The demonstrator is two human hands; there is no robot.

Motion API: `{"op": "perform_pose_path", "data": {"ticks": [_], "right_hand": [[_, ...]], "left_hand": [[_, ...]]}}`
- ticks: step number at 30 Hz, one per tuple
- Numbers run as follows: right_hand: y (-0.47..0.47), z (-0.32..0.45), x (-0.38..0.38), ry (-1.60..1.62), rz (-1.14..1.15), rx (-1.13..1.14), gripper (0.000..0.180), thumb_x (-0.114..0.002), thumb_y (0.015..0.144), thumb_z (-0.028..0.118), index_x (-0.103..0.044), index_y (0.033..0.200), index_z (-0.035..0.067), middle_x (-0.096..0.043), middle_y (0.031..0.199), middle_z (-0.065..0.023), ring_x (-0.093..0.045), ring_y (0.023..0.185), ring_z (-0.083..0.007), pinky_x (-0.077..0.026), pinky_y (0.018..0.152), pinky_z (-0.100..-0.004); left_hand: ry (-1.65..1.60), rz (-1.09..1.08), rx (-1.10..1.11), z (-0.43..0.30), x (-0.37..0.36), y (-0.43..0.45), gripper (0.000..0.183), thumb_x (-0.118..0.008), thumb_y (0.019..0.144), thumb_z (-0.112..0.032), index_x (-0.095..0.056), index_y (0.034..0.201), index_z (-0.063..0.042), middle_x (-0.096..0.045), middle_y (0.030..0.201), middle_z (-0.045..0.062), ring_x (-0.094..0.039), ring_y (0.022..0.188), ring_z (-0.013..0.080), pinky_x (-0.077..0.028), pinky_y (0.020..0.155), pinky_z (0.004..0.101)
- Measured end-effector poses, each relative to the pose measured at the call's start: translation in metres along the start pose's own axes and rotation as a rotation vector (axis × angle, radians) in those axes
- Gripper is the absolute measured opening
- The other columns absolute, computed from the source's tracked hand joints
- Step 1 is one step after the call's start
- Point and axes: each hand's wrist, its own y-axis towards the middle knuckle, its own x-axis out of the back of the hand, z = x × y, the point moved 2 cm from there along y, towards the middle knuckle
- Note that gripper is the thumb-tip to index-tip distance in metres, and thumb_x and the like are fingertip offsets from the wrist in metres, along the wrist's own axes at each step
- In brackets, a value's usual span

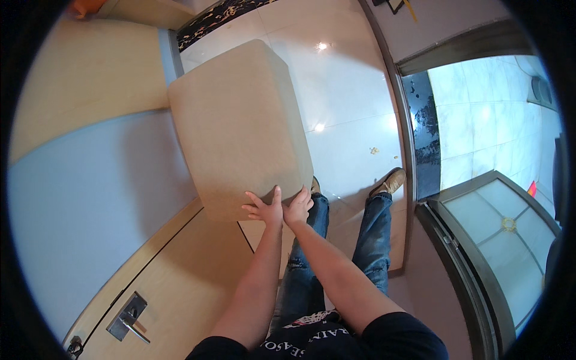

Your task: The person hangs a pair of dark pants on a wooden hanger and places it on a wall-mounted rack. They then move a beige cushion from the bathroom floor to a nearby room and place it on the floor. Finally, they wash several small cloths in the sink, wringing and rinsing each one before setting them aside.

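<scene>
A large tan block-shaped piece, an upholstered ottoman or a thick cushion, stands before me with rounded edges and a plain surface. Flat against its near end lies my left hand, the fingers spread wide and not closed around it. Close beside it, my right hand touches the same end at the right corner, fingers slightly apart along the edge. The two wrists almost meet. Under and behind the block, part of the floor and most of one shoe are hidden.
At left are a pale wall and a wooden door with a metal lever handle. Glossy floor tiles bear small crumbs. On the right, a framed glass door stands by a dark stone threshold.
</scene>
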Motion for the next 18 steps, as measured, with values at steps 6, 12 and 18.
{"op": "perform_pose_path", "data": {"ticks": [6, 12, 18], "right_hand": [[0.014, -0.008, 0.007, -0.032, 0.004, 0.023, 0.088, -0.071, 0.086, 0.041, -0.02, 0.15, 0.008, -0.024, 0.155, -0.0142, -0.027, 0.138, -0.0421, -0.037, 0.107, -0.0584], [0.031, -0.011, 0.008, -0.103, 0.068, 0.046, 0.09, -0.064, 0.089, 0.047, -0.013, 0.154, 0.011, -0.019, 0.158, -0.0126, -0.021, 0.143, -0.0407, -0.036, 0.109, -0.0572], [0.034, -0.007, 0.014, -0.052, 0.209, -0.013, 0.09, -0.062, 0.09, 0.043, -0.009, 0.156, 0.014, -0.012, 0.163, -0.0128, -0.017, 0.148, -0.041, -0.027, 0.118, -0.051]], "left_hand": [[0.013, 0.09, -0.014, -0.026, 0.002, -0.021, 0.139, -0.087, 0.059, -0.063, 0.004, 0.159, -0.031, 0.02, 0.159, 0.03, 0.012, 0.145, 0.0569, -0.013, 0.115, 0.0678], [0.162, 0.103, 0.094, -0.038, -0.007, -0.02, 0.144, -0.088, 0.059, -0.062, 0.013, 0.157, -0.031, 0.022, 0.158, 0.031, 0.009, 0.144, 0.0591, -0.014, 0.115, 0.0679], [0.182, 0.124, 0.13, -0.047, 0.0, -0.022, 0.145, -0.088, 0.059, -0.06, 0.015, 0.157, -0.031, 0.017, 0.159, 0.031, 0.003, 0.146, 0.0569, -0.018, 0.116, 0.066]]}}
